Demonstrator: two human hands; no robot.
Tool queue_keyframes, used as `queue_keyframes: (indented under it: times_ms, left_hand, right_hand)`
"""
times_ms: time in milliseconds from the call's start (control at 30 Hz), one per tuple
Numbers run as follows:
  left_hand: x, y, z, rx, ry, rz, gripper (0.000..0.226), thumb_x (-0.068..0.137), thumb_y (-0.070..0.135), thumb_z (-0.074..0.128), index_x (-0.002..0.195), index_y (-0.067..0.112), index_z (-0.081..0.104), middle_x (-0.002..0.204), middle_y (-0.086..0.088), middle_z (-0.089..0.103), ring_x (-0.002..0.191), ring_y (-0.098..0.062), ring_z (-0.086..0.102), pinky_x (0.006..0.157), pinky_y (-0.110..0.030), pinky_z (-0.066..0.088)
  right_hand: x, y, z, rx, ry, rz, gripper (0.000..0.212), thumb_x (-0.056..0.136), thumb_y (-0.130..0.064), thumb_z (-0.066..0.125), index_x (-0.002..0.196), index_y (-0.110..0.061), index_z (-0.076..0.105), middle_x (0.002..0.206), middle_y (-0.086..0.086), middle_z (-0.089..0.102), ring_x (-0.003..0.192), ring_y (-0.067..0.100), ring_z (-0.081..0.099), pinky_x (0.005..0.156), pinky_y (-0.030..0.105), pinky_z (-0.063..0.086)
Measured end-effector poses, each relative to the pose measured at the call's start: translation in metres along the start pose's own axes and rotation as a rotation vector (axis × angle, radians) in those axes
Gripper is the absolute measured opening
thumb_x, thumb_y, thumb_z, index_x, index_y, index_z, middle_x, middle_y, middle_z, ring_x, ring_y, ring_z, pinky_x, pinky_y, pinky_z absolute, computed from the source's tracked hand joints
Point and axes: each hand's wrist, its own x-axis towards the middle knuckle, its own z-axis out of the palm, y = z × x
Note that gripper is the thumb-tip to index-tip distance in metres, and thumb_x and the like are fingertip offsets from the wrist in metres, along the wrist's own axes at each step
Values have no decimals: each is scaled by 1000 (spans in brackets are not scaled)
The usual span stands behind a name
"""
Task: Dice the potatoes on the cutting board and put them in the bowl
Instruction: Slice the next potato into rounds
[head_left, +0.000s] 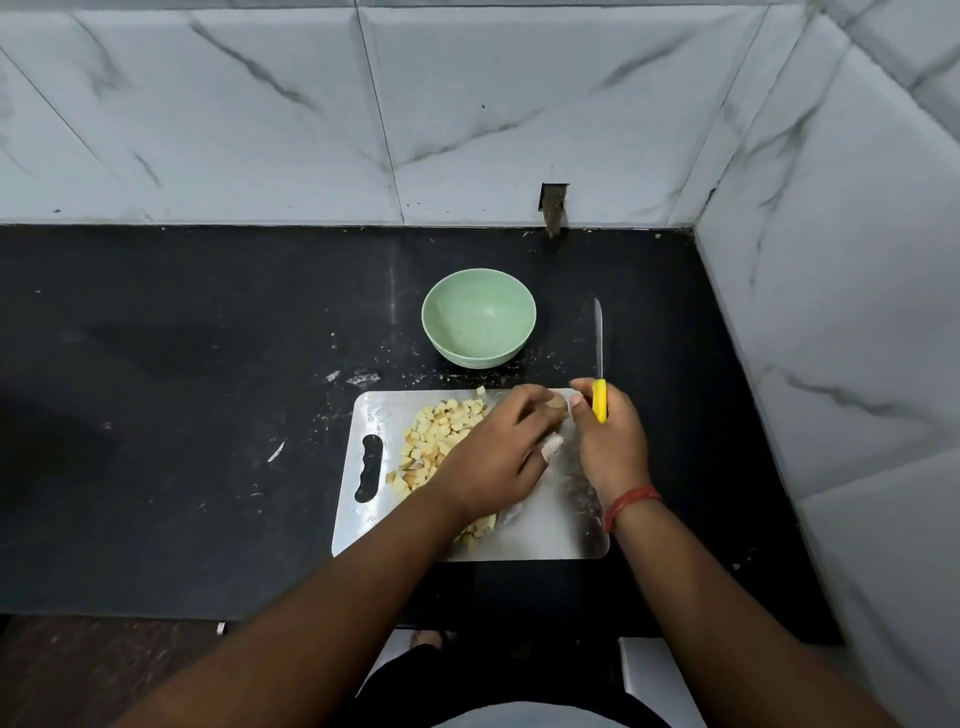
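So from the head cam, everything sits in the middle of the frame on a black counter (208, 415). The steel cutting board (550, 530) is centre-low, and the green bowl (479, 317) sits just above it, close to the board's top edge but not touching it, with nothing in it as far as I can see.

My left hand (498, 457) is curled over a potato (557, 410) near the top right part of the board. Only a brownish bit of it peeks out past the fingers, so I can't say how much is left of it. My right hand (613, 441) is wrapped round the yellow handle of the knife (599, 364), blade pointing up the frame and hanging past the board's top edge, off the potato for now.

A pile of diced potato (441, 436) lies on the left half of the board, with a few more cubes lower down by my left forearm.

Handling-wise, I reckon the potato is firm and dense but wet and starchy on the cut faces, so slippery on that smooth steel. I'd pin it flat-side down, fingertips tucked back. The cubes are light and loose and will probably scatter, so scooping them with a cupped hand or sliding them off the board edge into the bowl seems smarter than pinching.
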Motion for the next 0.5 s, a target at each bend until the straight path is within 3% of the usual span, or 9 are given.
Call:
queue_keyframes:
  times_ms: [100,167,233,333,400,500]
  left_hand:
    - [-8,1,4,47,14,-40,33,103,23,50,130,6,60,136,-14,51,125,-22,50,106,-29,43]
    - [-9,-11,4,173,20,-185,41,106,32,44,137,8,57,143,-14,49,132,-27,48,110,-40,43]
    - [-8,-27,-1,337,-65,-308,55,106,42,33,146,7,50,153,-16,43,142,-33,38,120,-46,32]
    - [-11,-44,-10,516,-284,-357,67,104,45,21,152,5,43,160,-17,37,150,-31,28,127,-38,9]
    - [-17,-45,-12,533,-271,-324,71,100,45,16,144,4,54,150,-16,49,143,-30,41,125,-35,7]
    - [-21,-44,-14,579,-185,-273,64,98,42,24,126,5,68,134,-14,62,129,-32,54,125,-40,19]
  right_hand:
    - [5,1,5,-34,-102,3,20,92,-24,55,101,-38,66,110,-5,65,100,11,64,89,36,54]
    - [5,2,5,-121,-154,-16,21,93,-14,54,103,-27,68,110,-2,61,98,13,62,83,25,51]
    - [5,5,5,-162,-154,-18,23,93,-6,53,104,-18,69,110,-1,58,98,14,59,76,18,44]
    - [5,7,6,-158,-149,4,22,94,-6,52,104,-17,68,112,-1,58,98,13,58,73,17,42]
    - [6,8,6,-151,-149,11,21,95,-7,52,104,-18,68,112,-2,58,98,13,58,72,16,42]
    - [6,8,6,-145,-143,-1,21,94,-7,52,103,-18,68,111,-2,59,99,13,58,78,22,43]
